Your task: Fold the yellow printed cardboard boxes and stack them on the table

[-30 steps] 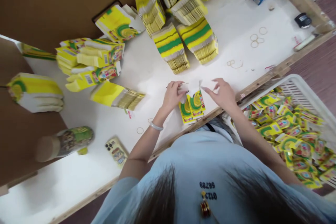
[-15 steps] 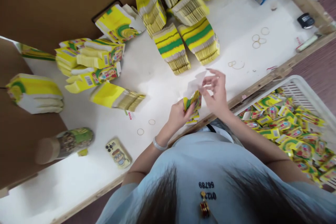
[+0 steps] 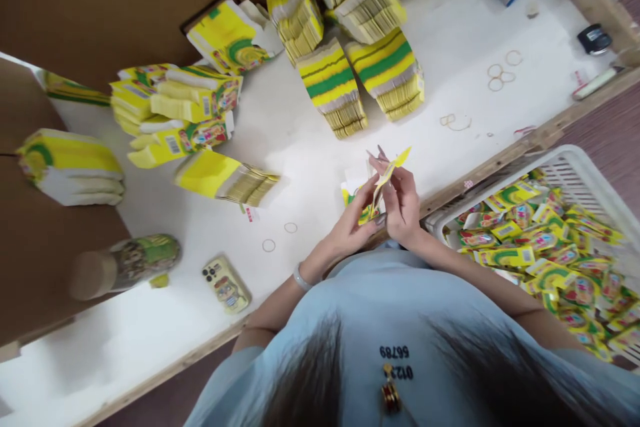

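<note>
- working a thin yellow carton (image 3: 384, 181), held edge-on and tilted, just above the worktop (image 3: 305, 147) near its front edge.
- left hand (image 3: 350, 227): gripping the carton's lower part between thumb and fingers.
- right hand (image 3: 401, 203): fingers curled about the upper part, holding it, with a yellow flap (image 3: 404, 156) jutting past them.
- another carton (image 3: 351, 189) lies just beside the left hand, partly hidden.
- step in hand, as i judge it: folding or shaping the carton; the next move seems to call for a steady left grip while the right works the flap.
</note>
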Available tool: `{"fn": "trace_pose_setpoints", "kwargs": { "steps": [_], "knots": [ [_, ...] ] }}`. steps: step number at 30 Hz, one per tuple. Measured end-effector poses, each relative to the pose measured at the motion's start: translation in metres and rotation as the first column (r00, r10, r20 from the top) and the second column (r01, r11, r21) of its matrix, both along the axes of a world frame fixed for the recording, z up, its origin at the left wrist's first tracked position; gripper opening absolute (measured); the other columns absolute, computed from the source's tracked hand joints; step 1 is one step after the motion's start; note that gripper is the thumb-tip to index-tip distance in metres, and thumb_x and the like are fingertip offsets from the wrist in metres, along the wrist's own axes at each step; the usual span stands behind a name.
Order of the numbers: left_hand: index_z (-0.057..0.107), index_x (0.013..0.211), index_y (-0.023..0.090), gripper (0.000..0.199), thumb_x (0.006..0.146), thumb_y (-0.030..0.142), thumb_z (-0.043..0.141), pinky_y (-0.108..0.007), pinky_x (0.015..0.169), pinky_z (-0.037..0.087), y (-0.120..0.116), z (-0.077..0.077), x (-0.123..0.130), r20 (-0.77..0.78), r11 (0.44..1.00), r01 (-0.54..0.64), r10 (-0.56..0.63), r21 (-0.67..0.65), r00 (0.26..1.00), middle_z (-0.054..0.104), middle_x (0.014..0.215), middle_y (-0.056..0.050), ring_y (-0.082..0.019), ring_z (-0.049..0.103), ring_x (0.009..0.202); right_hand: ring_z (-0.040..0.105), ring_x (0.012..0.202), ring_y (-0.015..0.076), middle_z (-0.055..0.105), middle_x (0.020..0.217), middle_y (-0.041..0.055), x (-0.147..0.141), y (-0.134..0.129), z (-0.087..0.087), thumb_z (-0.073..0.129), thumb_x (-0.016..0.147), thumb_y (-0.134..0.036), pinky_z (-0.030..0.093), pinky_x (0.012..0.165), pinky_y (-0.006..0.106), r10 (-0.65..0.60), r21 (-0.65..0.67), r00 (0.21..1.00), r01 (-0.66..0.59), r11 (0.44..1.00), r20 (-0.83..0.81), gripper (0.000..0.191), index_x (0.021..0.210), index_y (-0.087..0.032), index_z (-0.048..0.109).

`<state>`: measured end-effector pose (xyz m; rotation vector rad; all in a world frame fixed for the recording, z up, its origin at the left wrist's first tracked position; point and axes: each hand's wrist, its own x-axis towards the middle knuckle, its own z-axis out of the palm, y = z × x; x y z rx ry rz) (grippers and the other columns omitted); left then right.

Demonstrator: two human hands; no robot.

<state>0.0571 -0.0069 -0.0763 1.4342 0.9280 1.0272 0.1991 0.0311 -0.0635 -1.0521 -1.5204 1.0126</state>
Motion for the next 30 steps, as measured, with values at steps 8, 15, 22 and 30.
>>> {"fn": "trace_pose_setpoints", "kwargs": {
  "steps": [8, 15, 22, 30],
  "knots": [
    [0.066, 0.116, 0.017, 0.056, 0.096, 0.068, 0.061, -0.033, 0.085, 0.059, -0.014, 0.008, -0.015, 0.058, 0.94, -0.063, 0.087, -0.337, 0.995, 0.074, 0.101, -0.008, -0.02, 0.07, 0.093, 0.061, 0.059, 0.014, 0.064, 0.073, -0.0034, 0.011, 0.003, 0.004, 0.052, 0.102, -0.064, 0.053, 0.054, 0.027, 0.209, -0.381, 0.966, -0.253, 0.889, -0.154, 0.043, 0.122, -0.027, 0.06],
    [0.063, 0.121, 0.019, 0.054, 0.103, 0.067, 0.047, -0.038, 0.086, 0.061, -0.031, 0.0, 0.011, -0.08, 0.917, -0.256, 0.243, -0.306, 0.967, 0.073, 0.101, -0.008, -0.021, 0.07, 0.09, 0.045, 0.044, 0.0097, 0.046, 0.056, -0.0119, 0.002, -0.013, 0.0, 0.071, 0.095, -0.055, 0.042, 0.048, 0.023, -0.215, -0.361, 0.967, 0.153, 0.92, -0.138, 0.035, 0.105, -0.027, 0.052],
    [0.023, 0.155, 0.036, 0.065, 0.103, 0.051, 0.06, -0.035, 0.081, 0.063, -0.048, -0.005, 0.02, 0.146, 0.878, -0.365, 0.423, -0.309, 0.894, 0.075, 0.11, -0.005, -0.017, 0.075, 0.085, 0.073, 0.082, 0.0178, 0.075, 0.092, 0.0043, 0.032, -0.018, -0.008, 0.069, 0.095, -0.052, 0.062, 0.073, 0.031, 0.022, -0.199, 0.999, -0.031, 0.98, -0.043, 0.027, 0.099, -0.025, 0.071],
    [0.055, 0.111, 0.022, 0.026, 0.104, 0.047, 0.06, -0.022, 0.065, 0.052, -0.042, -0.001, 0.0, 0.073, 0.933, -0.269, 0.294, -0.241, 0.953, 0.07, 0.093, -0.004, -0.012, 0.065, 0.075, 0.076, 0.082, 0.0169, 0.079, 0.096, 0.0063, 0.033, -0.032, -0.013, 0.068, 0.098, -0.044, 0.064, 0.069, 0.028, 0.043, -0.209, 0.997, -0.055, 0.976, -0.06, 0.021, 0.092, -0.023, 0.068]
  ]
}}
